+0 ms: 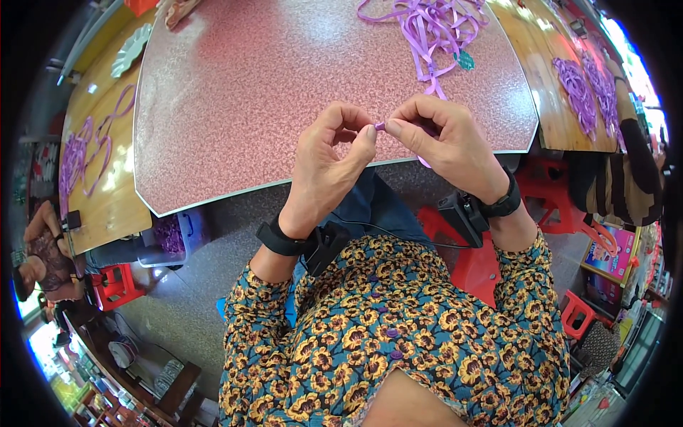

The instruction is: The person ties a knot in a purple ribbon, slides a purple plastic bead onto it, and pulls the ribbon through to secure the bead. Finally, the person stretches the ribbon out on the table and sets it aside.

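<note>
Over the near edge of the pinkish table (270, 128), my two hands meet with fingertips almost touching. A short piece of purple ribbon (380, 127) shows between them. My left hand (331, 153) pinches one side of it between thumb and forefinger. The other side sits in the pinch of my right hand (445, 139). More ribbon passes behind the right hand, toward a loose heap of purple ribbon (434, 32) at the table's far right. A small green tag (464, 60) lies beside that heap. The fingers cover most of the held part.
Wooden tables flank mine, with purple ribbon (85, 156) on the left one and more ribbon bundles (578, 96) on the right one. A scalloped white dish (132, 51) lies far left. People sit at both sides. Red stools (117, 285) and a bin (174, 238) stand on the floor.
</note>
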`<state>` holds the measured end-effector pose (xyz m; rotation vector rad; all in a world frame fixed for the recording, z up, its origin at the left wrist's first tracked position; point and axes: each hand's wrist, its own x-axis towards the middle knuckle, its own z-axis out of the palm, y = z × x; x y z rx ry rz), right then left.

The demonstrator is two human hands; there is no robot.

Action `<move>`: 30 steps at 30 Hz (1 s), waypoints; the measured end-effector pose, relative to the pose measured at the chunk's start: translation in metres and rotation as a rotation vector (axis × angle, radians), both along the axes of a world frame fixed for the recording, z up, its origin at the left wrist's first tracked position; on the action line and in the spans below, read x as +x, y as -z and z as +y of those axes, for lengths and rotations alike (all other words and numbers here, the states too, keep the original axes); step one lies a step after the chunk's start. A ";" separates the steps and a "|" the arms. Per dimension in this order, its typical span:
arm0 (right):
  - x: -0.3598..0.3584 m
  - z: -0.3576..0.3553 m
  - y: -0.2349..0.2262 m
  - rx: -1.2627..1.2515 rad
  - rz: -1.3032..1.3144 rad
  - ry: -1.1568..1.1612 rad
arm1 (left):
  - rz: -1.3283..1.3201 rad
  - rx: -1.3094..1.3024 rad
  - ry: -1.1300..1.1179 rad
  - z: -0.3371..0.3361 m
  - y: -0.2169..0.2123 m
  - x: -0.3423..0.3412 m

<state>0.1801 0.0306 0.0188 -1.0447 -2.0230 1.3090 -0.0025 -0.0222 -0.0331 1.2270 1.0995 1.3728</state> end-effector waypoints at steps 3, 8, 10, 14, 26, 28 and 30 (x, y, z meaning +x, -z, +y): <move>-0.001 0.000 0.001 -0.002 0.008 0.005 | 0.009 0.035 -0.009 0.002 0.004 0.000; 0.000 0.001 0.002 0.009 0.013 0.012 | -0.072 -0.020 0.010 0.002 0.002 -0.001; -0.001 0.000 0.001 0.004 0.015 0.013 | -0.086 -0.022 0.005 0.002 0.003 -0.001; -0.001 -0.001 0.001 -0.012 0.020 0.017 | -0.101 -0.025 -0.010 0.001 0.005 -0.002; 0.001 0.000 0.002 -0.035 0.043 0.017 | -0.080 -0.030 -0.008 0.002 0.004 -0.002; 0.001 0.000 0.003 -0.038 0.053 0.021 | -0.081 -0.031 -0.007 0.002 0.004 -0.003; 0.001 0.000 0.003 -0.038 0.055 0.021 | -0.082 -0.033 -0.007 0.002 0.004 -0.003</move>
